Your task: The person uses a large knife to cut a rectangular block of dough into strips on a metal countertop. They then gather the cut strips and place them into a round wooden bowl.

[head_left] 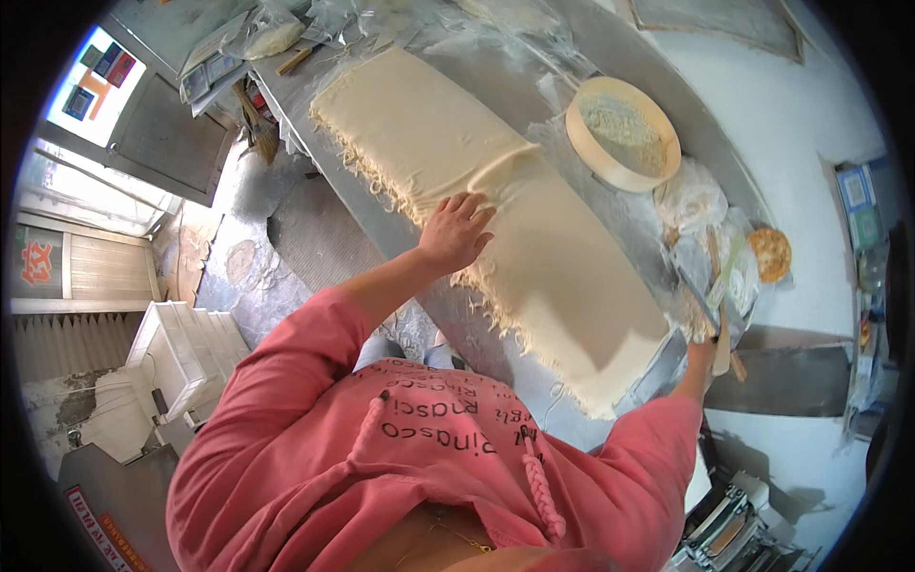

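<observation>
A long folded sheet of pale dough (572,257) lies slantwise over the metal worktop, its near edge ragged with stringy scraps. My left hand (457,231) rests palm down across its middle, fingers stretched out beside a raised crease. Off the dough's right end, my right hand (701,355) is closed round the dark handle of what looks like a knife (703,307), whose blade points away from me. Its fingers are partly hidden. Beside that hand are a pale wooden stick (723,345) and crumpled clear plastic bags (691,198).
A round sieve (624,133) with flour stands behind the dough. A round yellow disc (768,255) lies at the far right. Plastic bags (272,30) and a small brush (297,61) sit at the far left end. Stacked white crates (186,353) stand on the left floor.
</observation>
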`<state>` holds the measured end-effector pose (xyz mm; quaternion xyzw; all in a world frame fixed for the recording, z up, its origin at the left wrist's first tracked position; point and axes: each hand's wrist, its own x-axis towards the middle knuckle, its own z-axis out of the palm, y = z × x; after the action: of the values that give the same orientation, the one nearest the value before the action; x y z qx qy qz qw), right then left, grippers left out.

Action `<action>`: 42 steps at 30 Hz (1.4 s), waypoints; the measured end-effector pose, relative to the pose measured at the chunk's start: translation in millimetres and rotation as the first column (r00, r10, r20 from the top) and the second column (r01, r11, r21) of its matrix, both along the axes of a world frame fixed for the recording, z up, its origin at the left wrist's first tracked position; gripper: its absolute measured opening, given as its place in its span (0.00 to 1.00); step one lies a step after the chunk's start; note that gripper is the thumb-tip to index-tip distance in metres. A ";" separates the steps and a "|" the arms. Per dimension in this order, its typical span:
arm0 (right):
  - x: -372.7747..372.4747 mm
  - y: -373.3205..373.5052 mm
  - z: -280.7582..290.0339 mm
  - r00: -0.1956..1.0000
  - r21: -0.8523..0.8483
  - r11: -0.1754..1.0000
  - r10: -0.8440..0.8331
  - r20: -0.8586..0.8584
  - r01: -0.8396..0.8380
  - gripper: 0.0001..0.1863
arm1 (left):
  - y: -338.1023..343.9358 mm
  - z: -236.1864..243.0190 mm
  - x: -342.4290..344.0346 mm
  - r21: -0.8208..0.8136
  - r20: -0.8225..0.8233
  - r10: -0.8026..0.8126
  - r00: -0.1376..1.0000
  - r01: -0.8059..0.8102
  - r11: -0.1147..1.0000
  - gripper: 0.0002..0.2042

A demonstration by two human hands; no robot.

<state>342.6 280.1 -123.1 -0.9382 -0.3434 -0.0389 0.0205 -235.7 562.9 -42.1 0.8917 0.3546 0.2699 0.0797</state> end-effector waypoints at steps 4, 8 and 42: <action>3.2 -15.0 -5.7 0.920 -0.213 0.916 -0.371 -0.125 0.341 0.31 | 60.7 -48.9 18.4 0.121 0.064 -0.038 0.997 0.030 0.992 0.11; -11.7 -18.2 15.9 0.927 -0.139 0.934 -0.348 -0.141 0.329 0.37 | 74.9 -39.6 14.9 0.088 -0.022 -0.171 0.985 0.172 0.981 0.04; 27.0 -50.6 49.6 0.929 -0.155 0.945 -0.237 0.286 0.288 0.31 | 146.1 -29.5 -10.8 -0.137 -0.416 0.100 0.904 -0.171 0.976 0.33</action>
<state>369.5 229.5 -73.5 -0.9597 -0.2160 -0.1319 -0.1225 -246.5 709.0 -71.5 0.8911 0.4466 0.0521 0.0611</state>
